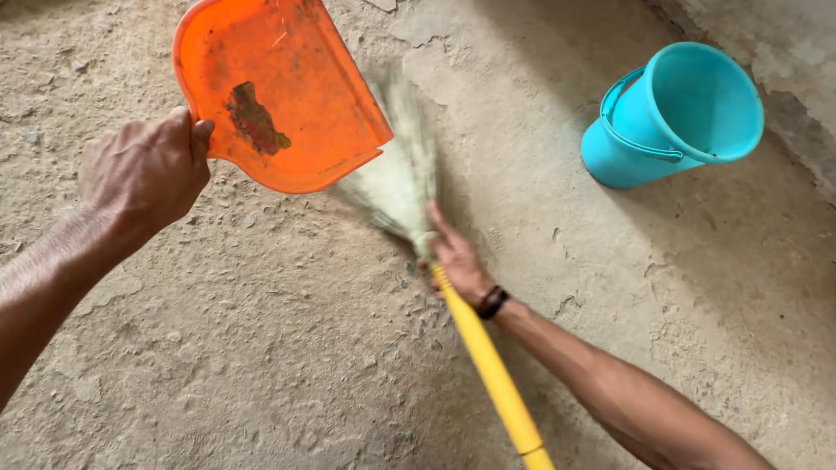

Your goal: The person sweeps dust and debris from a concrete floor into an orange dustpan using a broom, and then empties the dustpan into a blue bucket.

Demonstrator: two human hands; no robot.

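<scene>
Dustpan (pixel 279 96), orange and tilted, hangs above the dusty floor (pixel 261 348) in my left hand (pixel 144 174), fingers clamped on its handle. My right hand (pixel 457 261) grips the broom (pixel 483 357) where its yellow handle meets the pale bristles, which blur just beside the pan's lip. A turquoise bucket (pixel 675 117) stands well apart, near the wall.

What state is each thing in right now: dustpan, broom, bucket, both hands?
Dustpan: lifted, a dark clump of dirt inside.
Broom: bristles blurred, beside the dustpan's edge.
Bucket: tilted, inside not visible.
Left hand: gripping the dustpan.
Right hand: gripping the broom's yellow handle near the bristles.
</scene>
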